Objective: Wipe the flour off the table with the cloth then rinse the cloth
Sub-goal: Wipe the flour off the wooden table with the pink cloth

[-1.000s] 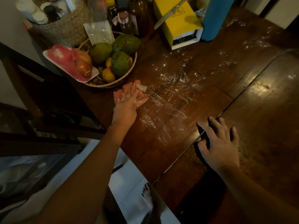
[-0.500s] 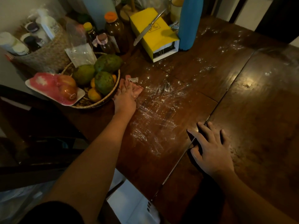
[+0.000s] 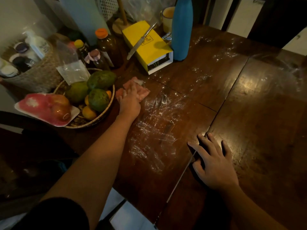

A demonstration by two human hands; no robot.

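A pink cloth [image 3: 144,94] lies on the dark wooden table [image 3: 249,113], just right of the fruit basket. My left hand [image 3: 130,100] presses flat on the cloth with straight fingers. White flour smears [image 3: 156,130] streak the wood from the cloth down toward the near edge, and more flour [image 3: 216,53] dusts the far part of the table. My right hand [image 3: 214,161] rests flat on the table, fingers spread, across the seam between two boards.
A woven basket [image 3: 106,113] of mangoes and oranges and a foam tray [image 3: 46,108] sit left of the cloth. Behind stand brown bottles [image 3: 108,45], a yellow box [image 3: 147,45] with a knife on top, a blue bottle [image 3: 181,29] and a mug [image 3: 167,17].
My left hand has pushed the cloth farther up the table along the basket toward the yellow box. My right hand stays planted on the seam.
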